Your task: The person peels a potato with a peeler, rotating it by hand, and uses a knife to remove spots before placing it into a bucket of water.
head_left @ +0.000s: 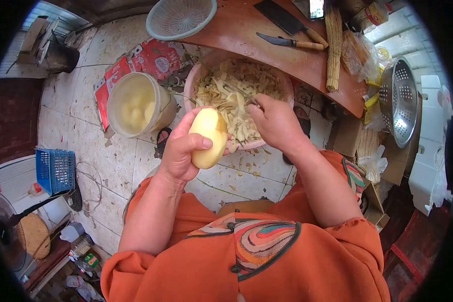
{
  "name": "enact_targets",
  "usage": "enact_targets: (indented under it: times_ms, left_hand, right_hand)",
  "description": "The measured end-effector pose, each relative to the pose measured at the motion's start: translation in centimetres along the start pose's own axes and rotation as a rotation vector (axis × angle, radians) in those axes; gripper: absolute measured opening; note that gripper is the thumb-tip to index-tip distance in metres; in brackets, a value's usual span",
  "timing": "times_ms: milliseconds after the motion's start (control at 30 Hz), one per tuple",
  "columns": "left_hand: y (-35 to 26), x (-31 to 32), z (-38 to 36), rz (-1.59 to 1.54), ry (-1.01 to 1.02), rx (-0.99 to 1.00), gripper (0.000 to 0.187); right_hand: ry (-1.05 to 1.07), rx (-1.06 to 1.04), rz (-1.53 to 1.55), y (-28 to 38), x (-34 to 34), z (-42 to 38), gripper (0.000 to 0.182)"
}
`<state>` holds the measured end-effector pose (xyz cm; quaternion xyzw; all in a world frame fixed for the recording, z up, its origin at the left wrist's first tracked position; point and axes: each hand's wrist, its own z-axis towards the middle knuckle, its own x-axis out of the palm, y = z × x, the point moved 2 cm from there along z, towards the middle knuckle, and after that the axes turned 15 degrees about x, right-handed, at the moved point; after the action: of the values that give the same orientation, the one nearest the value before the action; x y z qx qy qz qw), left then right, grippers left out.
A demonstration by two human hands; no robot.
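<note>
My left hand (181, 146) grips a large potato (210, 143), mostly peeled and pale yellow, with a strip of brownish skin at its upper right. In my right hand (276, 121) is a thin metal peeler (242, 91), its head pointing up and left, a little apart from the potato. Fingers and back of the hand hide the peeler's handle. Below both hands stands a pink basin (288, 90) heaped with potato peelings (239, 123). Left of it, a whitish bucket (163, 108) holds several peeled potatoes (136, 111) in cloudy liquid.
A brown table (226, 30) carries a pale-blue colander (181, 17), a cleaver (282, 17) and a knife (292, 43). A metal colander (400, 103) stands at right. Red cardboard (156, 58) lies on the tiled floor. A blue basket (55, 171) and a fan (5, 229) are at left.
</note>
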<state>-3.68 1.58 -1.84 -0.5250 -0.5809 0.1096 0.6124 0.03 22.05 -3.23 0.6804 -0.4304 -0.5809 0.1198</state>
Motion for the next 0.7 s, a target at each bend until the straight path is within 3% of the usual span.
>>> enact_targets:
  times_ms: [133,300,500,567,700]
  left_hand:
    - [-0.1,-0.3,0.1,-0.049,-0.099,-0.008,0.058]
    - [-0.2,-0.4,0.2,0.001,-0.142,-0.02,0.064]
    - [0.1,-0.8,-0.1,0.026,-0.046,-0.051,0.065]
    - [0.0,-0.4,-0.2,0.029,0.035,-0.049,0.065]
    - [-0.2,0.0,-0.1,0.015,-0.026,0.0,0.064]
  right_hand:
    - [0.047,-0.085,0.144,2.0,0.0,-1.7,0.024]
    - [0.121,-0.281,0.087,2.7,0.9,-3.3,0.021]
    - [0.109,-0.18,0.044,2.1,0.4,-2.2,0.024]
    - [0.035,0.035,-0.026,-0.2,0.4,0.1,0.026]
    - [0.01,-0.005,0.124,0.8,-0.9,-0.2,0.025]
